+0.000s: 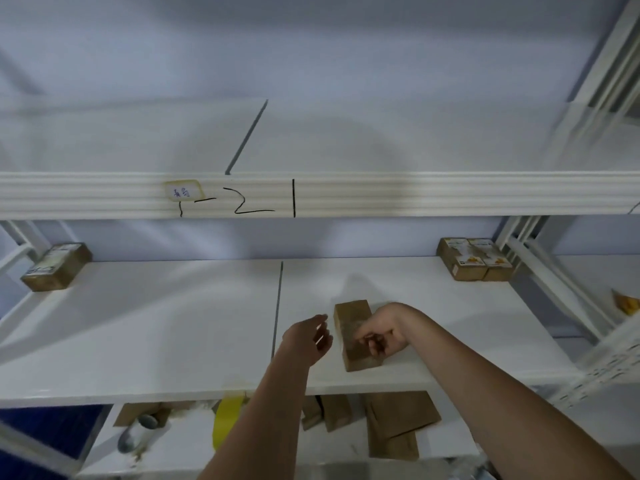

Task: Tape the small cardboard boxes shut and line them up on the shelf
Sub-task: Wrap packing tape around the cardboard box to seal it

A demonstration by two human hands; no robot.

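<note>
While the right hand (379,336) is curling its fingers over the near end of the small cardboard box (356,336), the box is lying flat on the white shelf (156,327), a little right of the seam between the two shelf boards and close to the front edge. It is sitting slightly askew, with its long axis running from about 6 o'clock towards 12 o'clock and tilting a touch to 11.

As a judgement, the main risk is that the box is resting near the shelf's front lip: a pull towards 6 o'clock, or a careless release, could be tipping it off onto the lower level. A second risk is the line-up: the boxes already on the shelf are sitting far off, one at roughly 9 o'clock (57,266) and a cluster at roughly 2 o'clock (474,259), so leaving this one mid-shelf would be breaking the row. Whether its flaps are taped I cannot tell, as motion blur is hiding the top.

The right hand is gripping the box from its 3 o'clock side, knuckles bent and fingertips pressing on the top face. The left hand (310,336) is hovering just beside the box at its 9 o'clock side, fingers loosely extended, holding nothing and apparently not touching the cardboard.
</note>
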